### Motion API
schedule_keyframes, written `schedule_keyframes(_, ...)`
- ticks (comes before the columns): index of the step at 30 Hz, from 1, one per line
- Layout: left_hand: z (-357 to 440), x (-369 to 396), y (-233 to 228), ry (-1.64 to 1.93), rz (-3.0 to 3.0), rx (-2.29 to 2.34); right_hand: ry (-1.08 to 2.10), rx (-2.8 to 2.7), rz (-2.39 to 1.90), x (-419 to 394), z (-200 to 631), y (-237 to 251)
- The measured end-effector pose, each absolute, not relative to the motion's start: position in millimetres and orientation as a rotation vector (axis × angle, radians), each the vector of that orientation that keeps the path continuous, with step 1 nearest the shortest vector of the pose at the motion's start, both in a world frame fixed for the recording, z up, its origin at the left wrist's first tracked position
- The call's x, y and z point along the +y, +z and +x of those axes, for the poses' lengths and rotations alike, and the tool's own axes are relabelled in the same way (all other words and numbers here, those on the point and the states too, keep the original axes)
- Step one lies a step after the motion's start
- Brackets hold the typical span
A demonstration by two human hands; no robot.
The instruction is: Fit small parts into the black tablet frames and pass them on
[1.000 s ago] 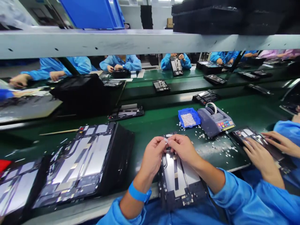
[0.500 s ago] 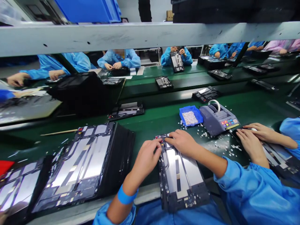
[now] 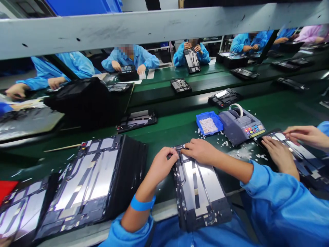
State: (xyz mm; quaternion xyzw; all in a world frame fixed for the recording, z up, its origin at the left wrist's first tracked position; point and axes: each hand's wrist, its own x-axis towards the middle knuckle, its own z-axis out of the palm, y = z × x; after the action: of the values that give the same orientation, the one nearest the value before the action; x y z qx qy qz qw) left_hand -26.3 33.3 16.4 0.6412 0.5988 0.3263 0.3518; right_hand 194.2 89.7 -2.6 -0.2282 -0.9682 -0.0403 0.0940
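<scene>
An opened tablet (image 3: 213, 185) with silver battery panels and dark cables lies in front of me, its lower end over my lap. My left hand (image 3: 163, 163), with a blue band at the wrist, is at its upper left corner. Thumb and fingertips there are pinched together; whatever is between them is too small to make out. Across the tablet's upper right edge lies my right hand (image 3: 202, 151), its fingers bent down onto the top end close to the left fingertips. The right thumb is hidden.
Stacks of opened tablets (image 3: 87, 178) stand to my left. Ahead are a blue tray (image 3: 209, 123) of small white pieces and a grey tape dispenser (image 3: 241, 123), with white bits scattered around. A co-worker's hands (image 3: 280, 154) work on another tablet at right. A metal beam (image 3: 164, 25) crosses above.
My left fingers have drawn together into a pinch at the tablet's corner. The right fingers have curled slightly more. The neighbour's farther hand has lifted off their tablet. The view has shifted a little.
</scene>
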Motion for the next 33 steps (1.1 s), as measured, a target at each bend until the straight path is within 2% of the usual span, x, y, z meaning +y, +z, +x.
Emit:
schedule_keyframes(16, -16.3, 53.2, -8.1, 0.891, 1.233, 1.521, -0.078, -2.812, -0.704, 90.5, 198.0, -7.5)
schedule_keyframes(33, -6.7, 44.4, -23.1, 0.922, 1.569, 1.817, 0.001, -2.827, -0.724, 90.5, 198.0, -4.4)
